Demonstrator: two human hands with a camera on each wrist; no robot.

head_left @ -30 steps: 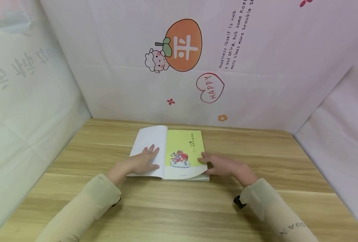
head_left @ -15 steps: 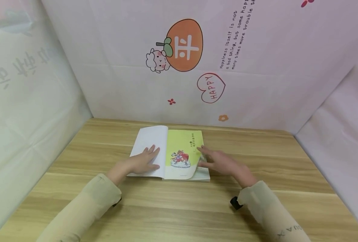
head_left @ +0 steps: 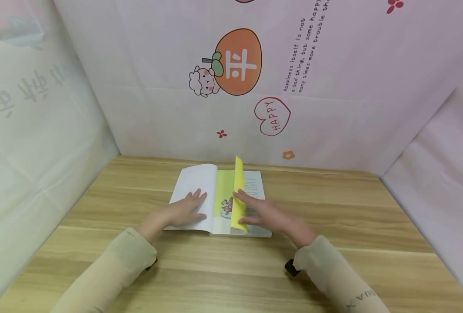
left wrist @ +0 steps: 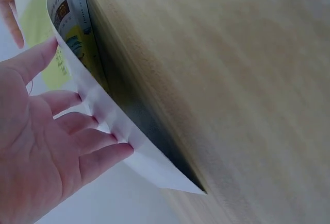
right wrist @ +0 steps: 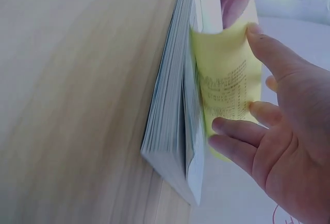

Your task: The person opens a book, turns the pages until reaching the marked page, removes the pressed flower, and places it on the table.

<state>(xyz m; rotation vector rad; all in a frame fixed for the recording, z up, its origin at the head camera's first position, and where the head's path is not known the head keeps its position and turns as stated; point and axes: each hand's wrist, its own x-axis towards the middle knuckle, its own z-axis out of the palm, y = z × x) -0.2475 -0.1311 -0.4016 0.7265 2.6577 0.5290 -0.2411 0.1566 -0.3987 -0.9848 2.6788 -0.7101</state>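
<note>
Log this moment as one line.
left grip: rests on white leaf | right grip: touches raised yellow leaf | book: open on table

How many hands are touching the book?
2: the left hand rests on the left side of the open book, the right hand touches the curled yellow page.

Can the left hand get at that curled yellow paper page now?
Probably yes: the left hand rests on the blank white paper leaf, and nothing visible blocks its way to the yellow page; the right hand touches it from the right.
</note>
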